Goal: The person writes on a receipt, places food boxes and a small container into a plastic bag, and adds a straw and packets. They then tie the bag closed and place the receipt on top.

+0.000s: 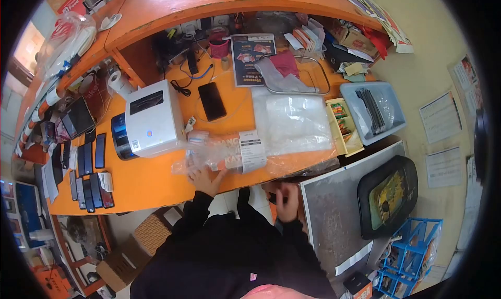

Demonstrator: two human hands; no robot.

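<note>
My left hand (206, 182) lies at the front edge of the orange desk with its fingers spread, touching the near side of a clear plastic bag (222, 152). Orange lettering shows on the bag, and a white printed label (252, 152) is at its right end. My right hand (287, 202) hangs just off the desk edge, by a dark gap beside the grey cabinet. Its thumb and fingers look apart, with nothing visible between them. A stack of clear plastic sheets or bags (297, 122) lies beyond, to the right of the labelled bag.
A white label printer (154, 119) stands left of the bag, near a black phone (212, 102). Several phones (90, 189) lie at far left. A yellow tray (350, 142) of small packets and a blue-grey basket (396, 103) sit at right, above a grey cabinet (331, 205).
</note>
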